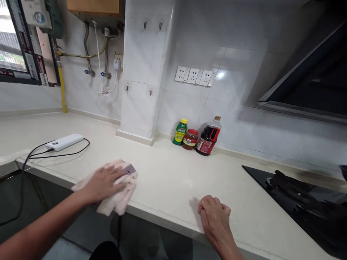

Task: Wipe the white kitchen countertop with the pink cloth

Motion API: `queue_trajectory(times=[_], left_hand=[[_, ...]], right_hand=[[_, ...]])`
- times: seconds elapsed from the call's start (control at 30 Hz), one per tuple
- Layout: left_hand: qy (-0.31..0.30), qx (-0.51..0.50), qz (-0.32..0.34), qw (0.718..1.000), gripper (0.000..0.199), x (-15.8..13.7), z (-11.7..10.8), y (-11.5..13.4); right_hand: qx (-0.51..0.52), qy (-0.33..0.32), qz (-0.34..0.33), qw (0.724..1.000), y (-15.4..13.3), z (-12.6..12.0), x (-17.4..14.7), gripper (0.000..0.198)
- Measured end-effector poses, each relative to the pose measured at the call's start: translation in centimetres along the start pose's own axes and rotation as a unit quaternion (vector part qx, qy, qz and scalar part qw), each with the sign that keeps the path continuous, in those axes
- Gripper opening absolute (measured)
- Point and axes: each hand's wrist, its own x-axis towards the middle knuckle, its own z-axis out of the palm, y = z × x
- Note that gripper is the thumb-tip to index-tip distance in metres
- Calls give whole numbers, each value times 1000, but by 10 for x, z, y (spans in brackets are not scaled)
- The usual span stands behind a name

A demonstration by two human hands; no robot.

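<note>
My left hand [108,182] lies over a pale pink cloth [118,202] with a purple-grey patch, pressing it on the white countertop [168,180]. Part of the cloth hangs past the counter's front edge. The fingers of that hand are partly stretched and slightly blurred. Farther right, my right hand [215,216] rests on the counter as a closed fist, with nothing showing in it. Against the wall stand a green bottle with a yellow cap [180,133], a red-lidded jar [190,139] and a dark sauce bottle with a red handle [208,139].
A white power bank [65,142] with black cables [81,147] lies on the left part of the counter. At the right is a black glass cooktop [306,209] under a dark range hood [311,79]. A tiled pillar [139,108] juts out behind the counter.
</note>
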Motion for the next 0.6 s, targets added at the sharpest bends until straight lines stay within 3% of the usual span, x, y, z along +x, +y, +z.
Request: queue_trajectory(times=[0.13, 0.27, 0.43, 0.6], left_hand=[[-11, 41, -159, 986, 50, -7, -23, -56], [5, 43, -223, 974, 54, -2, -32, -62], [33, 60, -202, 977, 51, -5, -17, -27], [155, 77, -54, 983, 39, -24, 19, 47]], right_hand=[[7, -4, -7, 1000, -3, -4, 0, 28], [13, -2, -12, 1000, -4, -6, 0, 28], [30, 9, -16, 999, -3, -3, 0, 27], [45, 12, -6, 999, 0, -1, -2, 25]])
